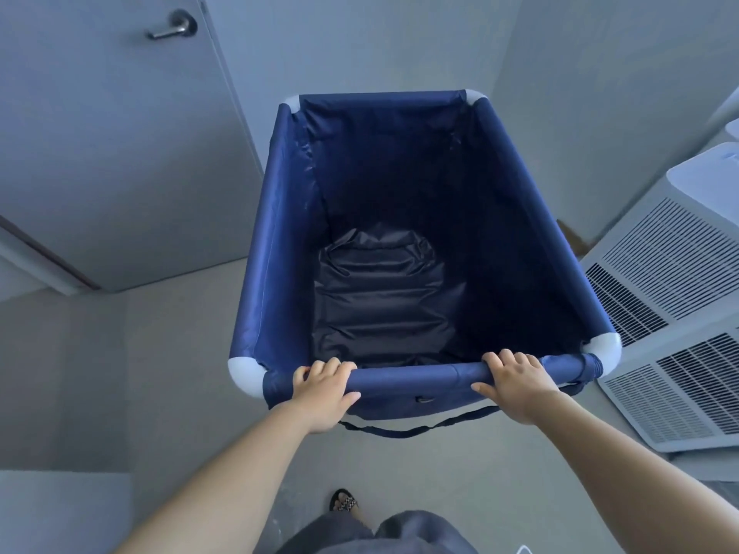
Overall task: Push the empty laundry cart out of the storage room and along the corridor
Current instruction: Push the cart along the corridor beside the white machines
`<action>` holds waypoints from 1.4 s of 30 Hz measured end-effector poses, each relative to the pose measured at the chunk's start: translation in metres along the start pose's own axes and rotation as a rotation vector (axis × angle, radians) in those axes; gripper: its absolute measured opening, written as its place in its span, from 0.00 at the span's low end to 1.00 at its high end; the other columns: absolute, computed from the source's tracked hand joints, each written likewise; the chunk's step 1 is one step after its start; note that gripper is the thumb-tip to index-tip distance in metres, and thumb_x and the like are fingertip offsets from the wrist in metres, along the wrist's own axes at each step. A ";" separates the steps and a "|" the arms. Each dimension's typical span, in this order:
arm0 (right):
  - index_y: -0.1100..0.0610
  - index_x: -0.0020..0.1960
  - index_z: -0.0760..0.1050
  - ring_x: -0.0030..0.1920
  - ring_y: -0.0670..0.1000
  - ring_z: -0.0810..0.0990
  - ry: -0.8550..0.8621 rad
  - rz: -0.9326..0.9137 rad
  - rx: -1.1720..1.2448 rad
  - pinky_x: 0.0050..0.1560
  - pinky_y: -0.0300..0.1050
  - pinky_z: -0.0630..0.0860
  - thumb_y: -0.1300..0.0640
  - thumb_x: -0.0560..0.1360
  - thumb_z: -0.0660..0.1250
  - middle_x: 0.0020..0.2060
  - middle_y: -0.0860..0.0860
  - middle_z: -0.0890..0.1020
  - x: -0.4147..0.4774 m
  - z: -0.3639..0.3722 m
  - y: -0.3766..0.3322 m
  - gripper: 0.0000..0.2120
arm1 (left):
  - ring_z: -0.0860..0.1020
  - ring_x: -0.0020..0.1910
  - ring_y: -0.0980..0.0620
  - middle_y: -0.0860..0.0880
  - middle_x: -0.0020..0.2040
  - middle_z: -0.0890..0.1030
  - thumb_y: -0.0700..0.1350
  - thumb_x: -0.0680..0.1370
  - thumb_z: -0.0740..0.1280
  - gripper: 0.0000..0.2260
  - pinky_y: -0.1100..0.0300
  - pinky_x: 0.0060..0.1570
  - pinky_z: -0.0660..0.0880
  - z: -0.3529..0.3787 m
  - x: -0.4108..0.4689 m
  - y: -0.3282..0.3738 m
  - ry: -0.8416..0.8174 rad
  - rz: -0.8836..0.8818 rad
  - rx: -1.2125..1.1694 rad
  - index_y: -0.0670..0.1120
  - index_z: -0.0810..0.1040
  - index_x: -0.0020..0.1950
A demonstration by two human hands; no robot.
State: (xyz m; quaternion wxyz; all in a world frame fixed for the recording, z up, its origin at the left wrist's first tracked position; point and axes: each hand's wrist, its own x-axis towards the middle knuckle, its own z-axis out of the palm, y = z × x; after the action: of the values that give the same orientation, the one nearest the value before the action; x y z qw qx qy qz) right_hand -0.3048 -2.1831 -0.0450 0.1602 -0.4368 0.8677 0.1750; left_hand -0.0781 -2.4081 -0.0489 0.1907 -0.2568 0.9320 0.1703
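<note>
A navy fabric laundry cart (276,217) with white corner joints stands right in front of me, its inside empty apart from the crumpled dark liner at the bottom. My left hand (322,389) grips the left part of the cart's near top rail. My right hand (516,383) grips the same rail further right. A dark strap hangs in a loop below the rail.
A closed grey door (100,133) with a lever handle (172,28) is at the left. White louvred appliances (660,281) stand close against the cart's right side. A plain wall lies ahead of the cart. Grey floor (172,353) shows at the left, and my sandalled foot (343,501) is below.
</note>
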 end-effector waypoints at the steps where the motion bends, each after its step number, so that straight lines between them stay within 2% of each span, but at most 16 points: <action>1: 0.52 0.70 0.58 0.59 0.54 0.71 0.003 0.008 0.004 0.63 0.47 0.64 0.36 0.77 0.48 0.59 0.51 0.71 0.005 -0.002 -0.001 0.29 | 0.63 0.64 0.48 0.52 0.64 0.66 0.55 0.80 0.53 0.18 0.50 0.65 0.56 -0.003 0.006 -0.003 0.009 0.004 0.013 0.53 0.59 0.69; 10: 0.52 0.70 0.58 0.58 0.54 0.71 -0.009 0.064 0.029 0.62 0.47 0.64 0.35 0.77 0.47 0.58 0.52 0.71 0.052 -0.027 -0.007 0.28 | 0.65 0.62 0.48 0.53 0.63 0.67 0.57 0.79 0.54 0.18 0.50 0.64 0.57 -0.033 0.066 -0.029 0.080 0.032 0.065 0.54 0.61 0.68; 18: 0.53 0.68 0.59 0.57 0.55 0.71 0.009 0.091 0.042 0.60 0.49 0.65 0.35 0.77 0.46 0.58 0.53 0.71 0.109 -0.054 -0.005 0.28 | 0.65 0.64 0.48 0.52 0.63 0.70 0.56 0.78 0.56 0.18 0.50 0.68 0.54 -0.079 0.128 -0.046 0.066 0.017 0.026 0.60 0.61 0.68; 23: 0.53 0.67 0.60 0.56 0.55 0.71 -0.005 0.093 0.046 0.58 0.49 0.66 0.35 0.77 0.45 0.57 0.53 0.71 0.136 -0.065 -0.002 0.28 | 0.65 0.64 0.46 0.49 0.62 0.68 0.59 0.77 0.57 0.19 0.48 0.67 0.56 -0.104 0.167 -0.045 -0.066 -0.038 0.162 0.56 0.60 0.66; 28: 0.52 0.66 0.61 0.56 0.55 0.72 -0.037 0.057 0.089 0.56 0.50 0.66 0.34 0.77 0.45 0.57 0.53 0.72 0.165 -0.076 0.010 0.28 | 0.67 0.61 0.47 0.50 0.59 0.70 0.61 0.77 0.58 0.16 0.49 0.63 0.58 -0.128 0.205 -0.048 -0.155 -0.058 0.170 0.58 0.63 0.63; 37: 0.52 0.66 0.61 0.56 0.55 0.71 -0.048 0.087 0.165 0.55 0.51 0.65 0.34 0.76 0.47 0.57 0.52 0.72 0.218 -0.098 0.024 0.28 | 0.67 0.60 0.48 0.50 0.57 0.69 0.59 0.77 0.58 0.15 0.50 0.64 0.56 -0.154 0.261 -0.053 -0.068 -0.052 0.196 0.59 0.63 0.63; 42: 0.53 0.66 0.60 0.56 0.55 0.71 -0.081 0.107 0.166 0.55 0.50 0.65 0.34 0.76 0.48 0.57 0.53 0.72 0.247 -0.113 0.032 0.28 | 0.67 0.58 0.49 0.51 0.55 0.69 0.60 0.77 0.58 0.15 0.51 0.61 0.58 -0.178 0.298 -0.060 -0.119 -0.016 0.218 0.59 0.64 0.62</action>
State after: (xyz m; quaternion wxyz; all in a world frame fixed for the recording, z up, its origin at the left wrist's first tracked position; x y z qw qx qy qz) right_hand -0.4848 -2.3886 -0.0459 0.2211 -0.3677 0.8941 0.1283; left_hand -0.3304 -2.6539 -0.0397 0.2739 -0.2316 0.9299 0.0814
